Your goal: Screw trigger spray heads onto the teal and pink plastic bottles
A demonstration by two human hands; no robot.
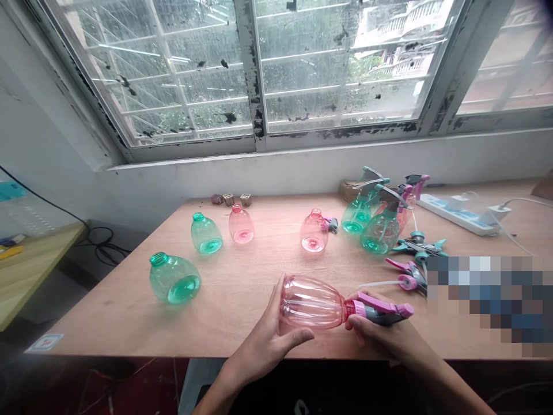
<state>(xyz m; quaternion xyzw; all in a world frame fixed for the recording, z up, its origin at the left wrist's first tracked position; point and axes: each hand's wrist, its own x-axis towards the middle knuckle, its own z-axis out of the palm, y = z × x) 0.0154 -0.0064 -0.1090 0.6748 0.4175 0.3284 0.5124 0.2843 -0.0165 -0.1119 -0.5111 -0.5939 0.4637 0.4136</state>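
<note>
one pink bottle (311, 302) under work, held on its side over the near part of the table (129, 334), neck toward the right; contact with the surface not confirmed. a pink-and-grey sprayer head (386, 311) sits at its mouth. right hand (371, 329): thumb and fingers clamped about the collar (356, 310). left hand (274, 334): set against the base, thumb spread apart from the fingers; whether it grips cannot be told. step in hand, as judged: work on the collar at the neck; direction of turn and tightness not determinable. next move, as judged, calls for the left hand to brace the bottle against rotation while the right keeps the collar square to the neck. also noted: a loose sprayer head (407, 282) near the right hand; a headless green bottle (166, 282) upright, well apart at left.
</note>
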